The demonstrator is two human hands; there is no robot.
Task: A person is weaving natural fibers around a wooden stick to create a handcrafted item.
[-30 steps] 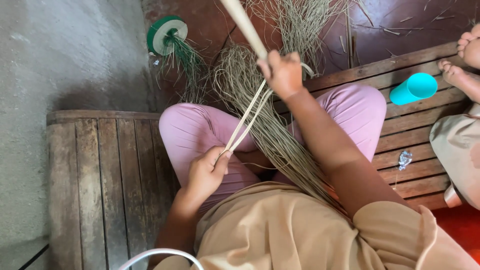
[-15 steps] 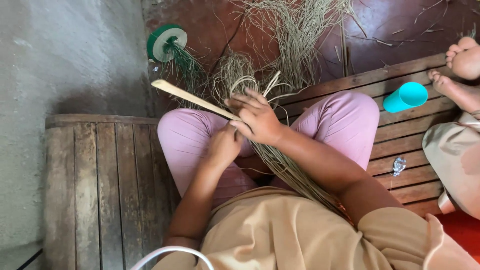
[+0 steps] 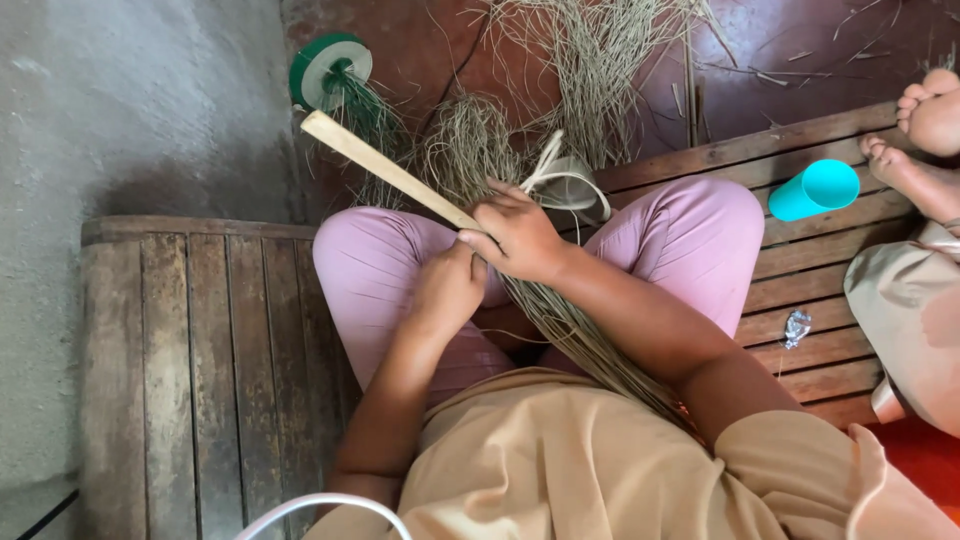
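Fingers (image 3: 478, 243) of the right hand (image 3: 520, 235) are clenched around the lower end of a flat pale stick (image 3: 385, 170), pinching it over the lap. Its long axis runs on a slant, and its free end points up and to the left toward a green spool (image 3: 328, 70) on the floor. The left hand (image 3: 447, 290) sits just below, touching the right, with its fingers curled under; whether they grip anything cannot be made out from here. A bundle of dry grass fibres (image 3: 590, 345) passes beneath the right wrist and runs down to the right along the forearm, where its far end is hidden by the arm and tan shirt. Looped pale strips (image 3: 560, 175) lie behind the knuckles. A turquoise cup (image 3: 815, 190) lies on its side on the wooden slats (image 3: 200, 350).
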